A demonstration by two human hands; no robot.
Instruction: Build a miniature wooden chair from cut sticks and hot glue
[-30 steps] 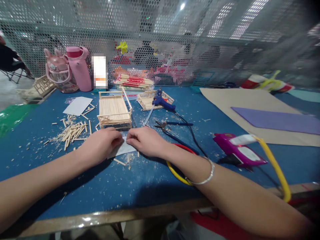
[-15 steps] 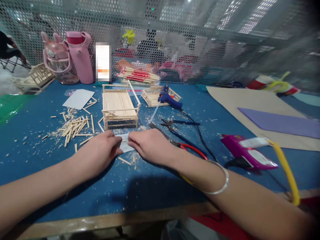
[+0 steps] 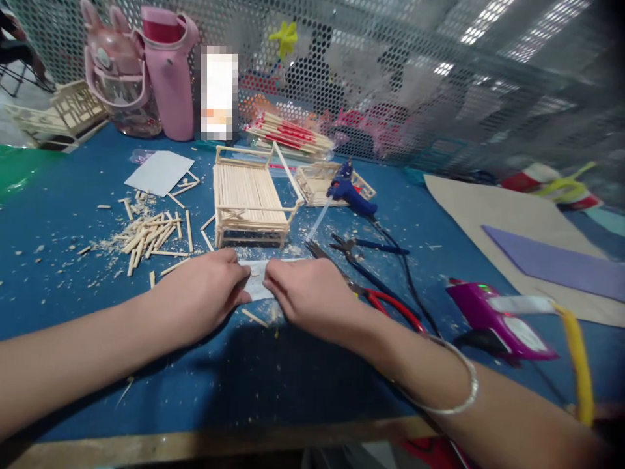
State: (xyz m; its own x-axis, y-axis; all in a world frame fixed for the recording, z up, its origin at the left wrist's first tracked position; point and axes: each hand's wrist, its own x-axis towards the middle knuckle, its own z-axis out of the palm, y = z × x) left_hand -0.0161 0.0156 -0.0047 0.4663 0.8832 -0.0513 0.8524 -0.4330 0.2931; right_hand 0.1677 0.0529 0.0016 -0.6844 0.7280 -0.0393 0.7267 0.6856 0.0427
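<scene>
Between my two hands, a small piece of white paper [image 3: 258, 287] lies low over the table, with a small pale bit on it. My left hand [image 3: 208, 286] has its fingertips closed at the paper's left side. My right hand [image 3: 312, 293], with a bangle on the wrist, pinches the right side. Whether a tiny stick is also between the fingers is hidden. Just beyond them stands a miniature bench of wooden sticks [image 3: 249, 195]. A loose stick [image 3: 254, 318] lies close in front of the paper.
Cut sticks [image 3: 146, 236] and shavings lie left, near a white sheet [image 3: 160, 173]. To the right are red-handled pliers [image 3: 390, 305], blue-handled pliers [image 3: 368, 260], a blue glue gun [image 3: 354, 195] and a purple device [image 3: 498, 322]. Pink bottles [image 3: 168, 85] stand behind.
The camera view has shifted, so the table things appear farther right and mostly higher. Both hands stay at the paper, with almost the same grip.
</scene>
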